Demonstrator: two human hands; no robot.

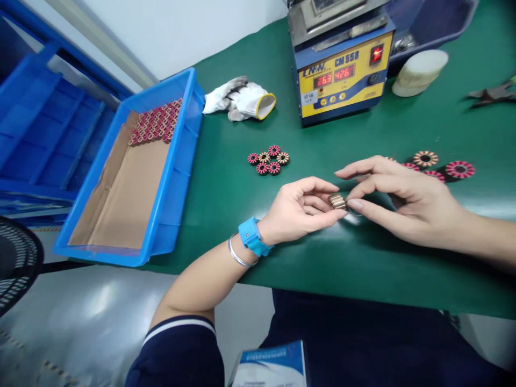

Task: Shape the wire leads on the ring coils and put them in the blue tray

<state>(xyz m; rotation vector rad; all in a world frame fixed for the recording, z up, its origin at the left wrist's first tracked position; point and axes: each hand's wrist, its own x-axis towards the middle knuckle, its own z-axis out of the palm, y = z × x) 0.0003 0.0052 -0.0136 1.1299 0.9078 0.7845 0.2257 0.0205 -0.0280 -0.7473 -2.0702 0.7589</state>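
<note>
And here's the copper coil (337,202), just above the green bench (226,220), between both hands! The left hand (292,209) has its grip nearly closed, thumb below and fingers above, pinching that coil by the fingertips. Across from it, the right hand (419,207) curves in, thumb and fingers loosely parted at the coil's far edge; whether they have hold of anything, I cannot tell.

The danger? It's a fingertip pinch on a small, ridged piece: if the left thumb eases, it could slip and roll. And the right wrist sits tight by the nearer-right group (460,170); a careless sweep could scatter it.

Now the count! One coil in hand. Six in the middle cluster (274,168), four pink-topped, two tan. At least five by the right hand, some partly hidden. One blue bin (177,188), its packed coils (157,123) too small to number. One heater box (342,78), two lit readouts, one pair of pliers (492,95).
</note>
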